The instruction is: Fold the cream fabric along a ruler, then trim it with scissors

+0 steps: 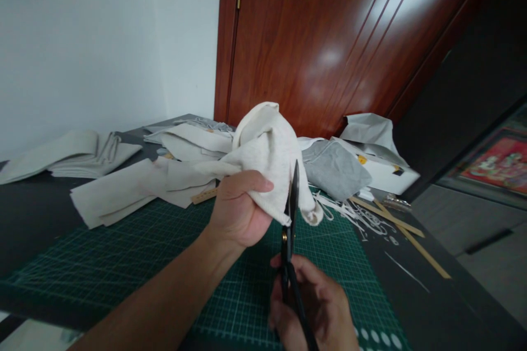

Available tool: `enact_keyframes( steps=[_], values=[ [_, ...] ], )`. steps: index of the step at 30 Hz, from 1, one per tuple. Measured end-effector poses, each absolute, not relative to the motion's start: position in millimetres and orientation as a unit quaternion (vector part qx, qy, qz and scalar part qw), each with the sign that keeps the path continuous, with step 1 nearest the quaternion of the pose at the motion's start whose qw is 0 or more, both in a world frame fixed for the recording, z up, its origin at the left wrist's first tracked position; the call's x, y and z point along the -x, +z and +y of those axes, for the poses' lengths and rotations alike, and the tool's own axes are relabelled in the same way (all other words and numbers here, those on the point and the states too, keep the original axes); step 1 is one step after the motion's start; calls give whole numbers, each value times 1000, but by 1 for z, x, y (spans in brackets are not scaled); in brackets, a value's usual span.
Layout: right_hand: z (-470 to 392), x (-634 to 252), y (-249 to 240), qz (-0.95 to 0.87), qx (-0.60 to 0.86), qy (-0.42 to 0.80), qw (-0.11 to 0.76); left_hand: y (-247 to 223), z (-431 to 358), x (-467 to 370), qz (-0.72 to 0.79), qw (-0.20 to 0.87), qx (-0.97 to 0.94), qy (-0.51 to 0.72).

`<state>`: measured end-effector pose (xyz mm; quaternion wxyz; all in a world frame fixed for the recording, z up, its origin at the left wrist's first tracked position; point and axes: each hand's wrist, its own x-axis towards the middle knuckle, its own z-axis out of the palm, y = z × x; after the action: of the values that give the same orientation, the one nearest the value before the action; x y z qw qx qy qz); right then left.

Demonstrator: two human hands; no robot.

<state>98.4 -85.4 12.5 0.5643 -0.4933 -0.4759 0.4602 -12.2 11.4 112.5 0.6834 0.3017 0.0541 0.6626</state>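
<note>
My left hand (241, 208) is closed on a bunched piece of off-white fabric (267, 148), thumb on top, held up above the green cutting mat (230, 290). A long strip of the same pale cloth trails off to the left from it. In my right hand (313, 301) are black scissors (290, 225), their handles gripped by the fingers and their blades pointing up and away from me. The blades lie at the right side of the fabric, with cloth on both sides of them. A rolled end of the cloth hangs just right of the blades.
Folded pale cloth (88, 151) lies at the far left. Grey fabric (337, 167) and a white box (382, 167) stand at the back right. Narrow scraps (370, 219) and wooden rulers (424, 252) lie right of the mat. A red-brown door (313, 38) rises behind the table.
</note>
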Motion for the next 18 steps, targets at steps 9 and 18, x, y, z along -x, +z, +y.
enact_keyframes(
  steps=[9, 18],
  values=[
    [-82, -96, 26, -472, 495, 477, 553, 107, 8, 11, 35, 702, -318, 636],
    [-74, -103, 20, -509, 479, 432, 570, 108, 5, 8, 26, 723, -331, 606]
  ],
)
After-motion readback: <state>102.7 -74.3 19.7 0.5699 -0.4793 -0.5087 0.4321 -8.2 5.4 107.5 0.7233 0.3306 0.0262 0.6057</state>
